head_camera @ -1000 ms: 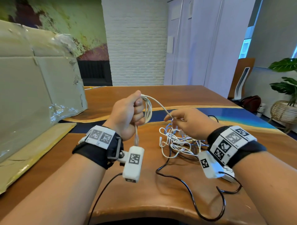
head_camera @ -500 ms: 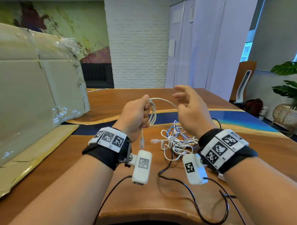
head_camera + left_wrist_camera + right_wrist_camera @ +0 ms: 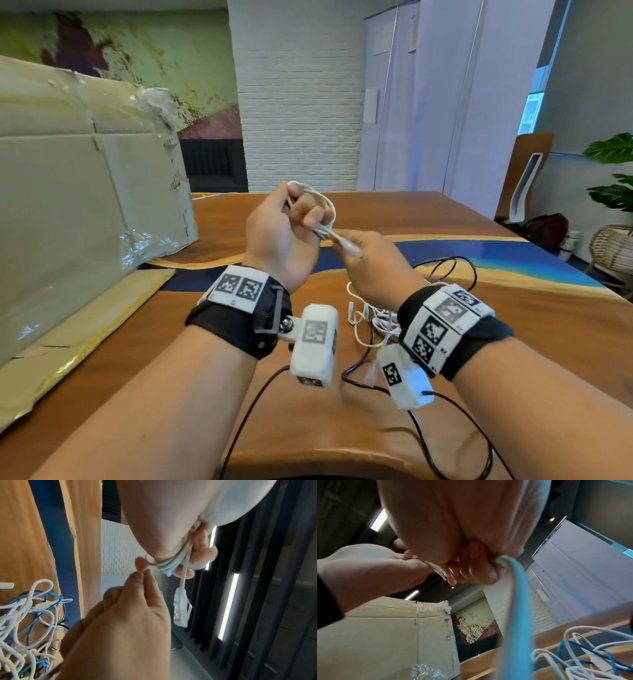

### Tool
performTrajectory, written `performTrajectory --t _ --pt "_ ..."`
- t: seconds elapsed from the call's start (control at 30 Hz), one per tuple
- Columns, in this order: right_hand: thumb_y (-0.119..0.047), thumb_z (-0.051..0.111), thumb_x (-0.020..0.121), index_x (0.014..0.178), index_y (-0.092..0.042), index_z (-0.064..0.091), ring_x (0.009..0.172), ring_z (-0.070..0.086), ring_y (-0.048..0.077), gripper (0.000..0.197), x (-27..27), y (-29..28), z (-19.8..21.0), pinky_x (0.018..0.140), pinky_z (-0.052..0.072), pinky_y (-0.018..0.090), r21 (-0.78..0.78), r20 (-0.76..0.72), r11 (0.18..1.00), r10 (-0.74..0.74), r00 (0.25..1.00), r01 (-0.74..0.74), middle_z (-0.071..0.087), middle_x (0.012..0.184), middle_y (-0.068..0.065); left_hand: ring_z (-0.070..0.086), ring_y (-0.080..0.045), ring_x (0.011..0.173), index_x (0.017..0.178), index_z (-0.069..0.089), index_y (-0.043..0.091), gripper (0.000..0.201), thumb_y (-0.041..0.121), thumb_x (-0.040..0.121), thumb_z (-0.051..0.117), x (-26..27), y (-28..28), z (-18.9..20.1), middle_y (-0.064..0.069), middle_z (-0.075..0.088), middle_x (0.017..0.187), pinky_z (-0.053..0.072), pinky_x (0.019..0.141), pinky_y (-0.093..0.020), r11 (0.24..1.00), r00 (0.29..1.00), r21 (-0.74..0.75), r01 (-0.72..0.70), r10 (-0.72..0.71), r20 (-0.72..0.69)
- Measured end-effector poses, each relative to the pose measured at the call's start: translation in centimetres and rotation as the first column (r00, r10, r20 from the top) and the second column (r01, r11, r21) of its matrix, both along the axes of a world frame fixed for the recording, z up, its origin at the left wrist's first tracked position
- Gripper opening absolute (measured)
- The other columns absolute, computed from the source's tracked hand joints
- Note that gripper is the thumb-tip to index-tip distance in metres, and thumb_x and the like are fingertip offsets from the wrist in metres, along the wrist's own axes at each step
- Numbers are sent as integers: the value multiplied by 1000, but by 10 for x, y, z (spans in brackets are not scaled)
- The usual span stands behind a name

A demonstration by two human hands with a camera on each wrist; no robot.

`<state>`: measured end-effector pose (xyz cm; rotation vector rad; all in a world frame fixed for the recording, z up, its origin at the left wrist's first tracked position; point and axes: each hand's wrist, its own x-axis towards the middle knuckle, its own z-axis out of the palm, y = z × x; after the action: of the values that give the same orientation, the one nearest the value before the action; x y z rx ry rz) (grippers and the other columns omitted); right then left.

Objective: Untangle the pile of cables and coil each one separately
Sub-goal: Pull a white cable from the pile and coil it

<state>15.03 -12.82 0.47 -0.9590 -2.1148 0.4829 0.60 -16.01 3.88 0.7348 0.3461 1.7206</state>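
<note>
The thin, springy pale-grey network cable coil (image 3: 317, 209) looks light and apt to unwind, so the left hand (image 3: 281, 236) grips its loops while the right hand (image 3: 371, 263) pinches the tail near its clear plastic plug (image 3: 350, 247).

A big wooden table (image 3: 428, 219) with a shiny brown top holds everything, and a wavy blue stripe (image 3: 513, 255) runs across it from side to side. A messy pile of white and blue cables (image 3: 29, 622) lies on the wood near the middle, with thin black cables (image 3: 445, 270) looping on the table around it. On the left side a large cardboard box (image 3: 78, 205) stands on the table, with crinkly clear tape on its edges and a flat flap (image 3: 85, 329) lying on the wood.
</note>
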Motion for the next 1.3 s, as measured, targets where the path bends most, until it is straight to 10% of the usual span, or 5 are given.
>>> performTrajectory --t 0.13,0.3,0.53,0.9,1.3 --pt "-21 45 108 116 -16 71 86 59 21 28 -6 -10 -2 76 47 36 0 277 1000 -1 961 1 70 98 3 63 -23 60 83 43 13 31 23 112 34 2 7 3 -1 35 60 52 96 -41 971 970 -66 -232 236 56" --pt "-35 44 108 103 -22 70 85 60 24 29 -3 -32 12 71 49 38 122 486 993 -62 872 3 67 90 0 76 -31 83 87 40 13 25 18 110 31 4 19 -6 3 46 55 44 94 -44 890 833 -68 -451 393 -390" --pt "-48 53 97 95 -34 67 86 63 22 20 24 -47 51 70 51 35 369 536 926 -279 797 76 71 89 -8 53 -31 56 70 51 16 35 37 97 45 10 8 -17 -17 57 63 49 66 -46 961 212 139 -241 192 -958" --pt "-71 56 87 101 -29 76 52 40 9 49 49 -18 36 56 37 36 73 381 995 34 924 -67 50 56 -7 20 -14 41 60 41 13 36 15 96 35 18 -18 -18 0 29 50 30 44 -22 983 445 -182 20 -172 -879" --pt "-50 37 105 62 -18 44 55 41 18 54 44 -8 37 59 36 40 190 329 980 -121 937 60 46 54 -3 27 -11 45 82 58 9 25 10 105 47 29 -12 -16 8 33 50 32 45 -26 986 610 1 -164 102 -785"
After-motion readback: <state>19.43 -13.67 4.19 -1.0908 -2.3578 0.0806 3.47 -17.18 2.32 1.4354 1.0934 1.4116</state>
